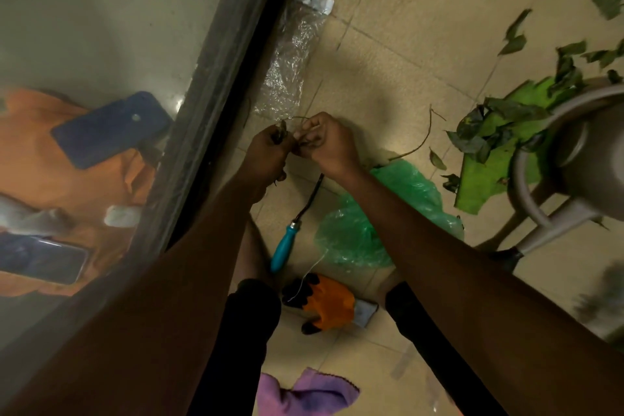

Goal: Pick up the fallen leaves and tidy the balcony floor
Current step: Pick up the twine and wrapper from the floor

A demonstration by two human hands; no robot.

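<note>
Forearms reach down over floor (pixel 405 54). Left hand (pixel 268 150), right hand (pixel 329 143): fingers curled, pinching leaf scraps (pixel 281 129) between them. More fallen leaves (pixel 486 132) scattered right, beside green bag (pixel 381 223). Probably light, limp, easily torn; take by stem or bunch.

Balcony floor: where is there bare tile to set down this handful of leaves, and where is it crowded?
Bare tile lies between the clear plastic sleeve and the scattered leaves, and between the orange glove and the purple cloth. Crowded: the green mat by the chair, and the tool beside the green bag.
</note>
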